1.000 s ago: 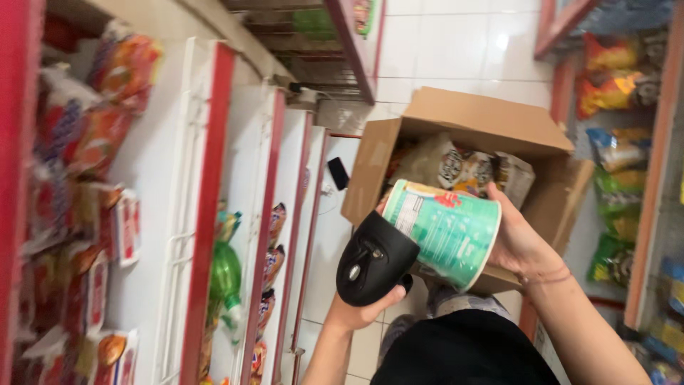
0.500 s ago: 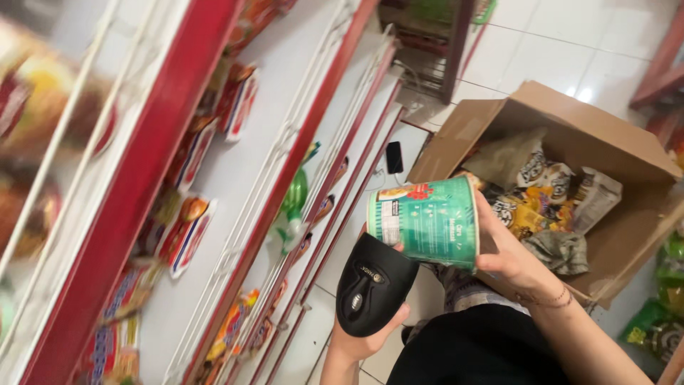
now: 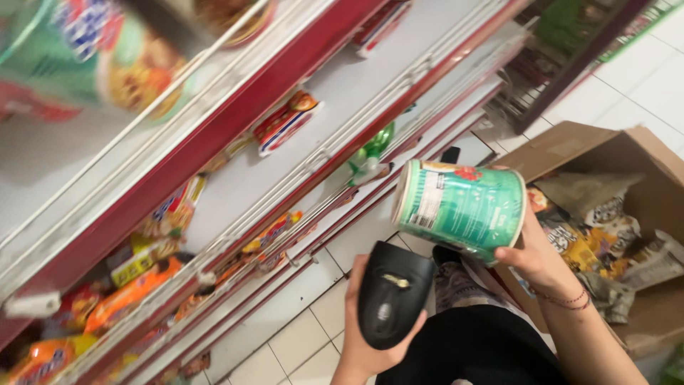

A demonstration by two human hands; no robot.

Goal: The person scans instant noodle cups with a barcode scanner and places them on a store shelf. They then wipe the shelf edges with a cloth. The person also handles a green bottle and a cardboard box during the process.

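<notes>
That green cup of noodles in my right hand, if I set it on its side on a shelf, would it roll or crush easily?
The green cup is round and tapered, so on its side it would probably roll in a curve. The right hand holds it undented, suggesting fairly stiff walls, and probably light weight.

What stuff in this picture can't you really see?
- Green cup, head view: its far side and its top face are turned away.
- Left hand: the black scanner covers most of the palm and fingers.
- Cardboard box: the right and bottom edges cut it off, and the packets inside overlap.
- Top-left shelf item: too blurred to tell.
- Right hand: its fingers go behind the cup.
</notes>
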